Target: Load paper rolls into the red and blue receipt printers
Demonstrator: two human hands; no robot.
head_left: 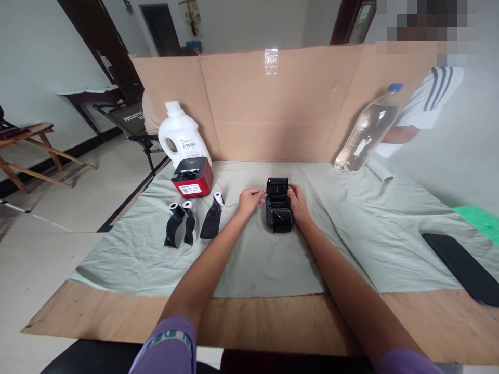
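Observation:
A small dark portable printer (278, 212) lies on the pale cloth (257, 259) with its lid (277, 185) raised. My left hand (249, 200) sits at its left side, fingers pinched together at the edge by the lid hinge. My right hand (299, 203) wraps the right side of the printer. Left of my hands lie three paper rolls with dark unrolled tails (174, 223) (189, 222) (212, 218). A red and black printer (192, 177) stands behind them.
A white jug (180, 134) stands at the back left, a clear water bottle (366, 130) leans at the back right beside a white roll (380, 170). A cardboard screen (273, 104) closes the back. A black phone (463, 266) lies right. Another person's arm (397, 135) shows behind the bottle.

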